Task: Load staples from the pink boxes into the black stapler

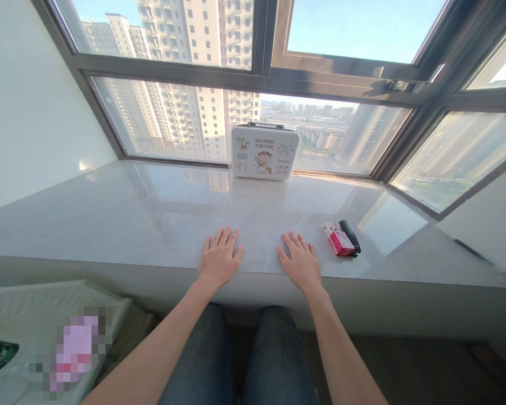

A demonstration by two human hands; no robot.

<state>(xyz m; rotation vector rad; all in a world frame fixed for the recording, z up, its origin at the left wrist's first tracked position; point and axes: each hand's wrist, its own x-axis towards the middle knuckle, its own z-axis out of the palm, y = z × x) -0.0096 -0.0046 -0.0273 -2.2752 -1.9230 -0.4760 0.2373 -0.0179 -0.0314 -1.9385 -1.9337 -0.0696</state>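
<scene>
My left hand lies palm down on the grey marble-look windowsill, fingers spread and holding nothing. My right hand rests flat on the same sill near its front edge, also with fingers apart. Just right of it are a small red and white box and a black stapler, side by side. Beyond both hands, against the window, a white case with a dark handle stands upright. Its front carries a cartoon figure, a palm tree and the word TRAVEL.
A thin dark pen-like stick lies at the sill's right end. Lower left is a white basket, with a clear green-labelled bottle and a blurred pink item. Dark-framed windows rise behind the sill.
</scene>
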